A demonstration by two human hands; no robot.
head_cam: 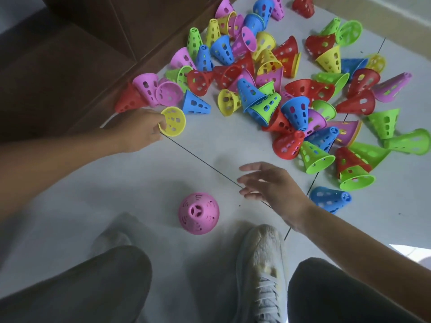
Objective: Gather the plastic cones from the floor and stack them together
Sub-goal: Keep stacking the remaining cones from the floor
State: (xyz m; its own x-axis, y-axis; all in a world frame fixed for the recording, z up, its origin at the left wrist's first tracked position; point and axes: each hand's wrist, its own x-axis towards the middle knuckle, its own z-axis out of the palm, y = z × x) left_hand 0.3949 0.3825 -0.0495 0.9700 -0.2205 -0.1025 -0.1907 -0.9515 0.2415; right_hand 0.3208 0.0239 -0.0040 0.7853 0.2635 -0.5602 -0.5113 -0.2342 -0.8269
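Pale grey tiled floor (210, 145) with thin dark grout lines, smooth, slightly glossy; dark brown wooden furniture (98, 54) runs along the upper left, a beige strip of wall base at the top right. Big loose pile of plastic cones (291, 89) spread over the upper right floor: red, blue, green, yellow, pink, most tipped on their sides, some nested in each other. Each cone is thin moulded plastic, tapered, flat-topped, flared at the rim, sides pierced with rounded slots. 1 pink cone (198, 213) stands upright on its own near the person's feet, seen from above, well apart from the pile. Left hand (137, 130) pinches a yellow cone (173, 121) by its rim, open mouth facing the camera, just beside the pile's near-left edge, next to a blue cone (194, 103). Right hand (271, 186) hovers above the floor, fingers straight and spread, holding nothing. Dark trousers (93, 287) and a pale laced sneaker (262, 264) at the bottom.
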